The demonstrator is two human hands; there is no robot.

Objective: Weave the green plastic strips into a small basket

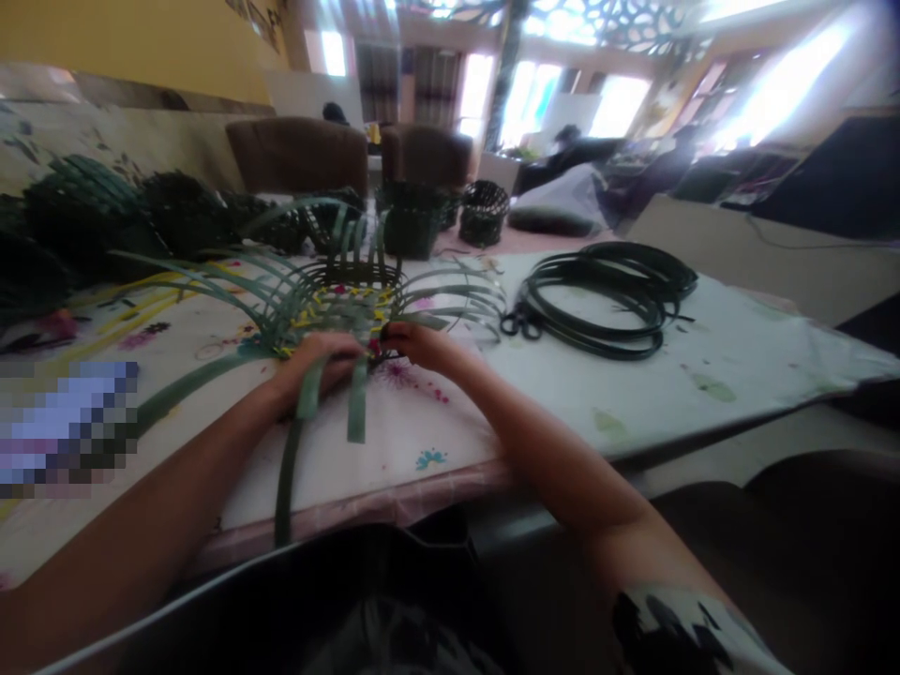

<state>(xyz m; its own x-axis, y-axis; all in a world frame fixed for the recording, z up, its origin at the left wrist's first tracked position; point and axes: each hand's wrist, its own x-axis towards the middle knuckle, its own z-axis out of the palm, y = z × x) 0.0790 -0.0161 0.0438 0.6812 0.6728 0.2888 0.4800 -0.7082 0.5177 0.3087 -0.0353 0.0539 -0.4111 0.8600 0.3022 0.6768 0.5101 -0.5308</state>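
A half-woven basket (pixel 358 274) of green plastic strips, with yellow strips in its base, sits on the flowered tablecloth. Its loose strip ends fan out to the left, the right and the back. At its near side my left hand (pixel 327 352) is closed over the weave, with a green strip (pixel 357 403) hanging down beside the fingers. My right hand (pixel 414 344) pinches at the basket's near right corner, and a dark strip end shows at its fingertips. A long strip (pixel 287 478) runs from the basket over the table's front edge.
Coiled dark green strip (pixel 597 300) lies to the right, with black scissors (pixel 521 322) against it. Several finished-looking dark baskets (pixel 485 211) stand along the back. Yellow strips (pixel 151 298) lie at the left, beyond a blurred-out patch. Brown chairs (pixel 299 155) stand behind the table.
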